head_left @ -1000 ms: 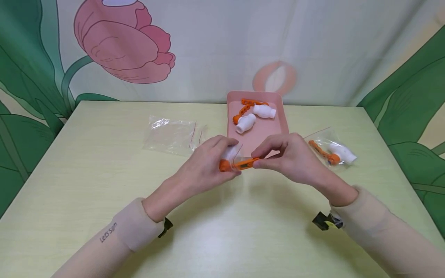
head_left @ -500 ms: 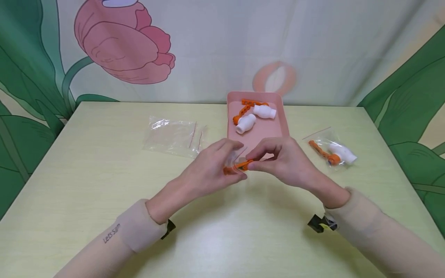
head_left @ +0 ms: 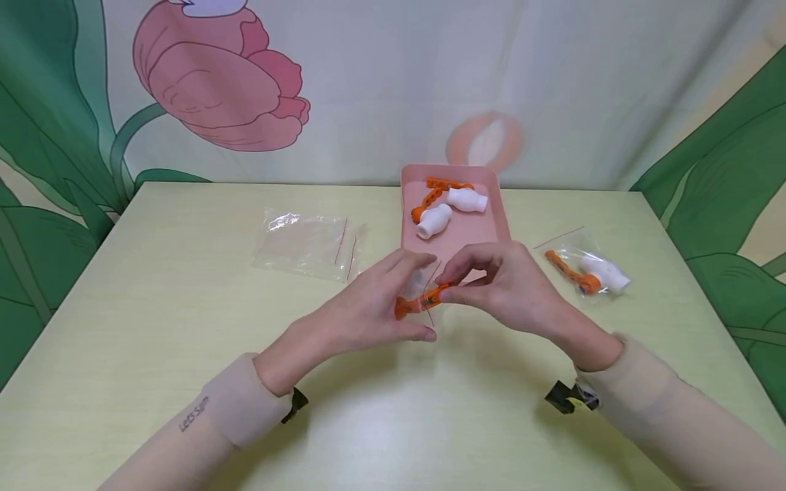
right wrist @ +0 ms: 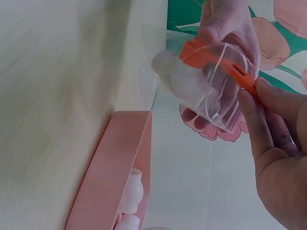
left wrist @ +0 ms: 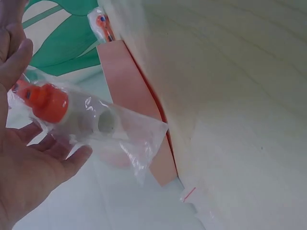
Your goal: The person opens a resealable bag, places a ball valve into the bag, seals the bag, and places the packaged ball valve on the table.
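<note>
In the head view my left hand cups a clear zip bag, thumb on one side and fingers on the other. An orange plastic piece with a round head and a narrow slotted arm is partly in the bag, its arm sticking out through the opening. Thumb and fingers of my right hand pinch the end of that arm. A white bulbous hollow piece lies in the bag behind the orange head, seen through the plastic in the right wrist view.
A pink tray behind the hands holds white pieces and orange pieces. To the left lie flat clear bags. At right is a filled bag with an orange and a white piece. A printed curtain hangs behind the table.
Both hands first shift slightly, the right one leftward with the orange arm, then stay nearly in place. My left thumb has spread lower, away from the fingers, and the bag's opening shows more.
</note>
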Demonstrator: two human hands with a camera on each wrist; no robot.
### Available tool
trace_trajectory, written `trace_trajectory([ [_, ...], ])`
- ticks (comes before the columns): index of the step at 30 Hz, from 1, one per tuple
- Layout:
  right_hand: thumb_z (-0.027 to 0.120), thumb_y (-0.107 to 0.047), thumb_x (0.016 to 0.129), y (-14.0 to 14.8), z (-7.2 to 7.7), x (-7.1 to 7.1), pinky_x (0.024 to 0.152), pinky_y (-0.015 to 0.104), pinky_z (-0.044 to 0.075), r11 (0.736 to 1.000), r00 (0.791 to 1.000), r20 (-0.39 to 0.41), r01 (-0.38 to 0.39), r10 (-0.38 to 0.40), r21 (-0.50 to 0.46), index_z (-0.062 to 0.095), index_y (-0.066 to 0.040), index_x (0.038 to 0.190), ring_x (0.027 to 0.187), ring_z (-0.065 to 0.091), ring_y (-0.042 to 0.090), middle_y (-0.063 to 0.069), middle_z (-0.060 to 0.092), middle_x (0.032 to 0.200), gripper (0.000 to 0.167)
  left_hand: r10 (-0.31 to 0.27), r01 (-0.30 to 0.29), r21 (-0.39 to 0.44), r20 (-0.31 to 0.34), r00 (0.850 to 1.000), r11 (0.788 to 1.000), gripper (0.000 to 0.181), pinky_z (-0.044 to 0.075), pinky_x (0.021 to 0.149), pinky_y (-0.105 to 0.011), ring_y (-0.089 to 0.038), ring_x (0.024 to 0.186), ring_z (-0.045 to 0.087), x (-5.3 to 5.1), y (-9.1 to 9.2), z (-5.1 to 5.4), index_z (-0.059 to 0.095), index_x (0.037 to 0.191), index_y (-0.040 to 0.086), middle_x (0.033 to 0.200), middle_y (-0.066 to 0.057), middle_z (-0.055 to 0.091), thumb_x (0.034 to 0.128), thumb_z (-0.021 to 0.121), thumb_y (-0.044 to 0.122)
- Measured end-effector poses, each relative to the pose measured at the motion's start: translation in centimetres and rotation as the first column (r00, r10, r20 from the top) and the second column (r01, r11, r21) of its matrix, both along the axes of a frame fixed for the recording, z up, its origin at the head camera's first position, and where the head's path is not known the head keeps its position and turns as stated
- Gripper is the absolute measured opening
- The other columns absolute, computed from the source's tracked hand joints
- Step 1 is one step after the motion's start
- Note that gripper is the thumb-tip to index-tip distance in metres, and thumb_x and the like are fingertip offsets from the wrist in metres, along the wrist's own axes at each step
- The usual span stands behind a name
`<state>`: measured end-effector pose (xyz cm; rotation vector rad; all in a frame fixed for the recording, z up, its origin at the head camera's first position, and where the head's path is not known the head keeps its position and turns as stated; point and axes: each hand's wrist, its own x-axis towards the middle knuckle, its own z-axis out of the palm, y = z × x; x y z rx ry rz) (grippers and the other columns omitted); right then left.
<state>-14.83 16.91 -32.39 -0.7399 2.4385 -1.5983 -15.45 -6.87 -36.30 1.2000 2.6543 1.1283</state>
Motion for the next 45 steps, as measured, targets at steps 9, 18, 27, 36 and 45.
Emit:
trace_trajectory([
  [9,0.082,0.005,0.083,0.4,0.3,0.1,0.073,0.037,0.062,0.999,0.998,0.055,-0.016,0.018,-0.048,0.076,-0.004,0.092,0.078,0.073,0.033,0.011,0.073,0.089,0.014,0.0,0.016,-0.102,0.163,0.987,0.995,0.113,0.04,0.11,-0.04,-0.017,0.134,0.045,-0.5,-1.4,0.4,0.027,0.162,0.012,0.151,-0.002,0.042,0.075,0.093,0.042],
  [18,0.082,0.005,0.083,0.5,0.4,0.1,0.071,0.035,0.061,0.998,0.998,0.048,-0.037,0.039,-0.049,0.076,-0.004,0.092,0.078,0.072,0.034,0.01,0.073,0.09,0.014,-0.024,0.028,-0.021,0.177,0.984,0.999,0.085,0.05,0.097,-0.037,-0.014,0.109,0.057,-1.2,-1.7,-0.1,0.049,0.148,0.001,0.124,0.0,0.06,0.0803,0.091,0.033],
  [27,0.083,0.003,0.084,0.0,0.2,-0.1,0.07,0.035,0.061,0.997,0.997,0.037,-0.068,0.07,-0.047,0.076,-0.007,0.091,0.078,0.071,0.028,0.008,0.073,0.087,0.014,-0.041,0.034,0.076,0.1,0.994,0.997,0.076,0.053,0.084,-0.03,-0.01,0.104,0.059,-0.7,-1.0,0.2,0.055,0.143,0.002,0.119,0.0,0.064,0.0817,0.09,0.031],
  [36,0.082,-0.002,0.086,-0.3,0.5,-0.2,0.075,0.038,0.061,0.997,0.995,0.069,-0.065,0.068,-0.053,0.078,-0.002,0.102,0.085,0.073,0.027,0.007,0.076,0.093,0.016,-0.031,0.013,0.13,0.141,0.99,0.991,0.067,0.053,0.093,-0.034,-0.008,0.109,0.06,-0.4,-0.3,0.4,0.06,0.14,0.008,0.119,0.009,0.065,0.084,0.088,0.031],
  [45,0.073,0.007,0.091,-0.7,0.1,-0.3,0.08,0.036,0.06,0.979,0.984,-0.042,-0.177,0.174,-0.101,0.078,0.0,0.104,0.091,0.071,0.026,0.006,0.075,0.101,0.016,-0.063,0.013,0.26,0.185,0.981,0.965,0.043,0.058,0.086,-0.039,-0.009,0.091,0.064,-0.1,0.3,0.4,0.068,0.127,0.018,0.103,0.013,0.068,0.0877,0.085,0.023],
])
